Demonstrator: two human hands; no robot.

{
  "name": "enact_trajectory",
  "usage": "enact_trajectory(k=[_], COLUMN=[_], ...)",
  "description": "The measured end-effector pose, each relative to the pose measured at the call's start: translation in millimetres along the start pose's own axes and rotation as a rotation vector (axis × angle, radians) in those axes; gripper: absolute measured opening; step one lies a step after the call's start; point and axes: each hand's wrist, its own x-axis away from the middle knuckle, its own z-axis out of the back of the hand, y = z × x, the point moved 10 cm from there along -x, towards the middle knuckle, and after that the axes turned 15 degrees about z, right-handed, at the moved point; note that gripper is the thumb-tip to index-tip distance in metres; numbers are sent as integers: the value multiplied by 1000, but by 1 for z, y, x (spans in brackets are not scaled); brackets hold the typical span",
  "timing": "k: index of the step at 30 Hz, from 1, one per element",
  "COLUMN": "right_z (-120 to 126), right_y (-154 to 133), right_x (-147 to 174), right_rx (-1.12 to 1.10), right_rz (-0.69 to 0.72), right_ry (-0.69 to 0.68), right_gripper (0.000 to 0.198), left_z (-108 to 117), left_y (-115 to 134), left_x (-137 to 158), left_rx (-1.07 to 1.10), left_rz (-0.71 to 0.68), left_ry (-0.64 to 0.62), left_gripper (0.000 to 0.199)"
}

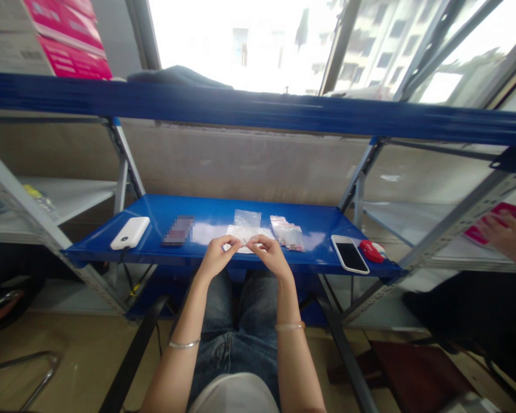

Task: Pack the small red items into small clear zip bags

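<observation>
My left hand point(217, 255) and my right hand point(272, 253) meet at the front edge of a blue shelf point(309, 221). Between their fingertips they pinch a small clear plastic bag point(243, 238). Just behind it lies another clear bag point(246, 218). A pile of small bags with reddish contents point(287, 233) lies to the right of my right hand. What is inside the held bag is too small to tell.
A white power bank point(130, 232) and a blurred dark item point(178, 230) lie at the shelf's left. A phone point(350, 254) and a red object point(372, 250) lie at the right. Another person's hand point(507, 235) rests on a pink sheet at the far right. A blue beam point(258, 109) crosses overhead.
</observation>
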Motion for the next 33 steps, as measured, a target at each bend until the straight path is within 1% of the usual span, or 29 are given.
enact_trajectory(k=[10,18,24,30,33], right_z=[2,3,5,4,7], right_y=[-4,-1,-1,-6,-4], right_x=[0,-1,0,-3,-3], right_rx=[11,50,41,60,66], right_rz=[7,-21,-34,23,19], right_ry=[12,23,34,50,73], right_gripper=[18,23,22,20,19], left_z=[-6,-3,-5,-2,1], left_y=[-2,-7,-10,-16,-17], left_x=[1,-1,-2,-4,-5], left_rx=[3,35,37,100,104], left_rz=[29,56,75,110,106], left_ry=[-71,-26,-57,-15,-12], left_gripper=[22,23,24,25,25])
